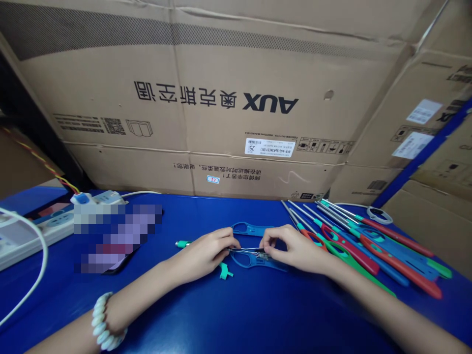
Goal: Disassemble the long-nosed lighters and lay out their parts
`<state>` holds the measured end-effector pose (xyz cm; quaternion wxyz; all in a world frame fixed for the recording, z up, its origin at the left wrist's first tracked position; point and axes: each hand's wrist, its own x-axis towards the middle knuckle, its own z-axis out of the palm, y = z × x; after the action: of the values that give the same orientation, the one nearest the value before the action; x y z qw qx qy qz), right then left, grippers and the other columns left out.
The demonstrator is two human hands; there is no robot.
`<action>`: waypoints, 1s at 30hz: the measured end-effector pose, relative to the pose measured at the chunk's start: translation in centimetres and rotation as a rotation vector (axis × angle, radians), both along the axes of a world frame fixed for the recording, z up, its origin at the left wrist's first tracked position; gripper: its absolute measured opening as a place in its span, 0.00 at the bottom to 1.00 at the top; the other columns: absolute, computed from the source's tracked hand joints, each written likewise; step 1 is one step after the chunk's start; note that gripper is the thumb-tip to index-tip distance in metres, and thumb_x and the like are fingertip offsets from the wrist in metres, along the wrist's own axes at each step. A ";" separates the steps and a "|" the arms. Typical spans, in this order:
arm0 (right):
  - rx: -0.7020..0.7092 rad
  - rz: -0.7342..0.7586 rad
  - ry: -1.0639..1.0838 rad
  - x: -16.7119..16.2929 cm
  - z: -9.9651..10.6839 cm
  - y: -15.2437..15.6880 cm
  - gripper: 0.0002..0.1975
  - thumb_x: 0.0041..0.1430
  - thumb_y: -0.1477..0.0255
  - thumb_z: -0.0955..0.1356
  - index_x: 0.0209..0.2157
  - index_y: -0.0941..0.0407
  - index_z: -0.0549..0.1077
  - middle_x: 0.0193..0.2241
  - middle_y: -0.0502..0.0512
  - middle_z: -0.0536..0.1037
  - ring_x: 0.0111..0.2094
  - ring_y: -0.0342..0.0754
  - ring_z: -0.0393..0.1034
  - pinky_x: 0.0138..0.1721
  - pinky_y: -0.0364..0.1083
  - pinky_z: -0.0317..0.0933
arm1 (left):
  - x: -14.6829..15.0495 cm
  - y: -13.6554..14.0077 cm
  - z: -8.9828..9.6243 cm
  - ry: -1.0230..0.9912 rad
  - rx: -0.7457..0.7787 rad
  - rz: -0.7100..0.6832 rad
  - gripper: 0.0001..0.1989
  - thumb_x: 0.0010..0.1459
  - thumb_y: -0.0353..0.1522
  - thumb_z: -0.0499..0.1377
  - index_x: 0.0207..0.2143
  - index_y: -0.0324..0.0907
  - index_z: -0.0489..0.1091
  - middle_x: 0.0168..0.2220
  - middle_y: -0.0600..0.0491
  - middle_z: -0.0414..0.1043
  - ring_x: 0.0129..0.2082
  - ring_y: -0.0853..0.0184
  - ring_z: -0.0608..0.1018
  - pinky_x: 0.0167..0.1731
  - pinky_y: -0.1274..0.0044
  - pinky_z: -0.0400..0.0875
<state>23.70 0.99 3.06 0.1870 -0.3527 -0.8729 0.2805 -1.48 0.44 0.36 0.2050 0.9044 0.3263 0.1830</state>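
Observation:
Between my two hands runs a thin pale wire (247,250). My left hand (216,248) pinches its left end with thumb and fingertips. Over on the other side, my right hand (282,248) is closed at the wire's right end, on or beside small parts that its fingers partly hide. Right beneath lies a blue lighter shell half (249,261) with a looped end. Another blue shell half (250,229) rests just behind, partly covered by the right hand. A small green plastic piece (224,271) lies below the left fingers. A green-tipped rod (182,243) pokes out behind the left hand.
Several long-nosed lighters (354,246) in red, blue, green and orange are heaped at the right. A phone (129,241), partly pixelated, lies at left near a white power strip (25,250) and cable. A large cardboard box (206,64) walls off the back of the blue table (228,314).

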 end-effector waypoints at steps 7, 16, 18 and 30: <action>-0.039 -0.007 0.011 0.0 0.0 0.1 0.07 0.58 0.76 0.64 0.30 0.58 0.73 0.29 0.51 0.78 0.30 0.44 0.70 0.33 0.42 0.61 | 0.0 0.0 0.0 0.006 0.001 -0.008 0.15 0.60 0.19 0.50 0.44 0.42 0.68 0.40 0.51 0.65 0.38 0.66 0.71 0.38 0.76 0.68; -0.041 0.002 0.002 -0.1 0.1 0.0 0.07 0.58 0.76 0.64 0.30 0.58 0.74 0.28 0.52 0.78 0.29 0.44 0.70 0.33 0.42 0.62 | 0.0 0.1 -0.2 0.009 0.022 -0.014 0.15 0.60 0.20 0.49 0.44 0.41 0.68 0.39 0.51 0.65 0.38 0.66 0.71 0.38 0.76 0.68; -0.047 0.005 0.003 0.0 0.1 0.0 0.07 0.58 0.76 0.64 0.30 0.58 0.74 0.28 0.52 0.78 0.29 0.44 0.70 0.33 0.42 0.62 | 0.0 0.1 -0.2 0.009 0.023 -0.014 0.15 0.60 0.20 0.49 0.44 0.41 0.68 0.39 0.51 0.65 0.38 0.66 0.71 0.38 0.76 0.68; -0.067 0.012 -0.030 -0.1 0.4 -0.4 0.08 0.58 0.75 0.64 0.28 0.58 0.73 0.26 0.51 0.77 0.28 0.43 0.70 0.32 0.42 0.61 | 0.0 0.1 -0.5 -0.021 0.038 -0.033 0.16 0.59 0.19 0.48 0.43 0.41 0.68 0.40 0.51 0.65 0.40 0.66 0.71 0.39 0.76 0.67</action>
<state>23.56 0.59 3.50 0.1603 -0.3577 -0.8678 0.3054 -1.46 0.57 -0.16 0.1943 0.9114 0.3057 0.1954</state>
